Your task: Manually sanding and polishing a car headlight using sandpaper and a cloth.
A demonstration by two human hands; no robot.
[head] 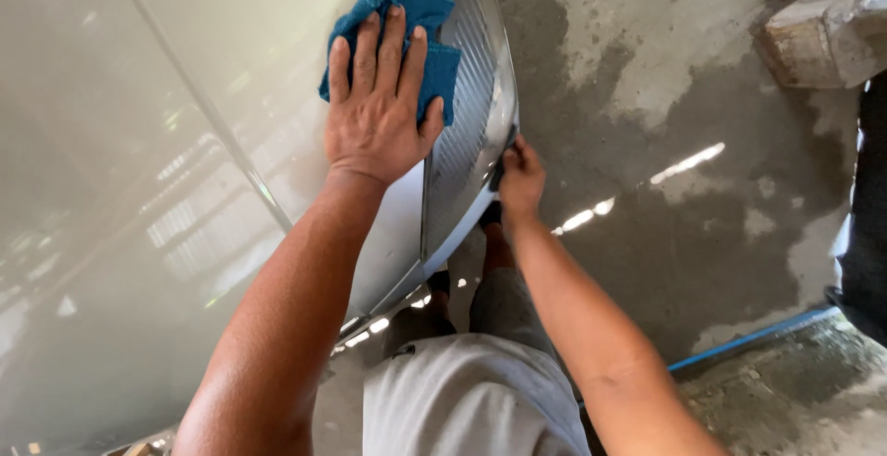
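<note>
Left hand (377, 109), fingers spread, presses blue cloth (399, 31) on white car panel (139, 188), upper centre. Right hand (520, 179) pinches headlight (471, 114) edge. Panel already glossy; headlight not yet wiped, by appearance.

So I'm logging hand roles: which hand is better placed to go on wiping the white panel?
Left hand: it presses the blue cloth flat on the white panel. Right hand grips the headlight's edge.

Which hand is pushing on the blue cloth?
The left hand lies flat on the blue cloth against the white car body. The right hand grips the headlight's lower edge, with no cloth.
</note>
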